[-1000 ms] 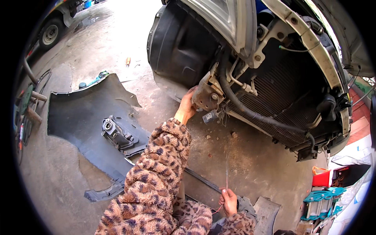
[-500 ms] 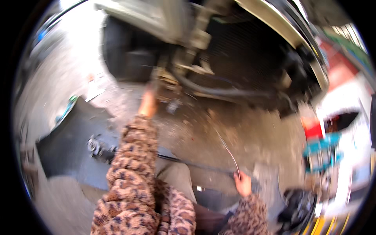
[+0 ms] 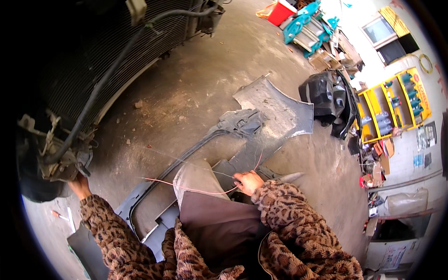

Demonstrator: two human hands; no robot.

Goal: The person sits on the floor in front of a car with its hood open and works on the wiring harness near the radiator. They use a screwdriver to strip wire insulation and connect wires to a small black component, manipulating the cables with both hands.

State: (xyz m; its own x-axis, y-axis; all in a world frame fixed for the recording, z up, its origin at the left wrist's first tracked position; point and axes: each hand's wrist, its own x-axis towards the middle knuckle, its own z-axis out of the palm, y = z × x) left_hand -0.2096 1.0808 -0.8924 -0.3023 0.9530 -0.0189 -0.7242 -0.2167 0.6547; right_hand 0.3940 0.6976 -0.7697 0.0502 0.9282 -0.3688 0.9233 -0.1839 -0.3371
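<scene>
My right hand is closed in a pinch above my lap. Between its fingers runs a thin pinkish-red wire, one end reaching left past my knee and a loop rising above the fingers. A second, greyish strand also trails from that grip. At far left my left hand reaches up under the stripped front of a vehicle, against a bracket-like metal part. Its fingers are hidden behind that part. A grey hose curves from there across the finned radiator.
On the floor lie a long dark trim strip and a grey fender-like panel. Black plastic parts are piled farther right, before a yellow shelf rack. A red bucket stands near turquoise pieces at the back.
My view has swung to the right, so the vehicle now fills the upper left. The left hand remains at the vehicle; the right hand still holds the wire, now above my lap.
</scene>
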